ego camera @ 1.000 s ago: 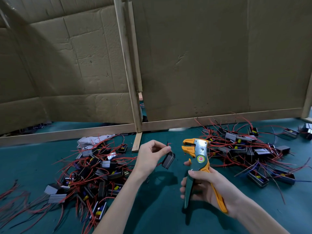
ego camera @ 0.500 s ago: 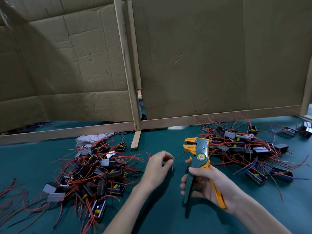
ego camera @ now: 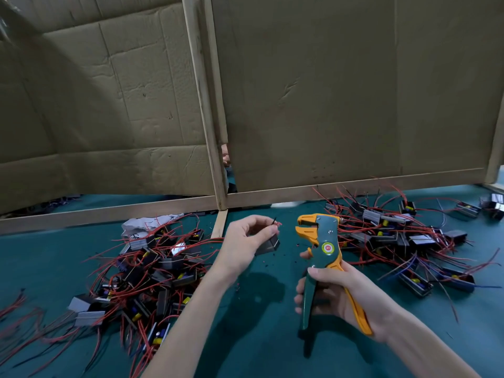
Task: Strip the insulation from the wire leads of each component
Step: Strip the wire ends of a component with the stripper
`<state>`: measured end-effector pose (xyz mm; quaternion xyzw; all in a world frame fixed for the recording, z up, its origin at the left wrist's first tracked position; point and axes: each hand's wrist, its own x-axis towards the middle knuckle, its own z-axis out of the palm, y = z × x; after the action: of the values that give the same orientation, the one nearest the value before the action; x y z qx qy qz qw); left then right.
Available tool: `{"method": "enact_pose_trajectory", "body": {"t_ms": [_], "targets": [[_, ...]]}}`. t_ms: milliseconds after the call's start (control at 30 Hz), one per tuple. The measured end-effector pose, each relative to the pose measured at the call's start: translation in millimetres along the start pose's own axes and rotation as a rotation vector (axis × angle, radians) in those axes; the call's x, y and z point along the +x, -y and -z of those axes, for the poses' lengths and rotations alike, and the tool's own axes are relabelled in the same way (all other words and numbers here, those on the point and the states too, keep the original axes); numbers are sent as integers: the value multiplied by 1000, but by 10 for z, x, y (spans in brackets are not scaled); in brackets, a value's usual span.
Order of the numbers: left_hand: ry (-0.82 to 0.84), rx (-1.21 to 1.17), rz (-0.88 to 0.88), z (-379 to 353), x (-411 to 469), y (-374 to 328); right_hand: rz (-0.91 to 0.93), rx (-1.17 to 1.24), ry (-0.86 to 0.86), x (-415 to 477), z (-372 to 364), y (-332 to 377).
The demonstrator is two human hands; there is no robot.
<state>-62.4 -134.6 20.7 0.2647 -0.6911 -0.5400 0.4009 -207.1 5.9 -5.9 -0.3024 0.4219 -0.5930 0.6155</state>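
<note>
Tabletop teal, cardboard partitions behind; left grip round component, right grip round stripper.

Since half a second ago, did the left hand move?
Yes. The left hand moved away from the person: its knuckles now pass the near end of the wooden strip; before, they stopped short.
</note>
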Motion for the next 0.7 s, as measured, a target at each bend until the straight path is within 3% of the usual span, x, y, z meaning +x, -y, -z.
{"method": "enact_pose_trajectory", "body": {"t_ms": [300, 700], "targets": [[38, 63, -34, -84, -40, -66, 52, -75, 113, -42, -52, -17], [73, 162, -67, -15, -30, -94, 61, -160, 86, -36, -34, -15]]}}
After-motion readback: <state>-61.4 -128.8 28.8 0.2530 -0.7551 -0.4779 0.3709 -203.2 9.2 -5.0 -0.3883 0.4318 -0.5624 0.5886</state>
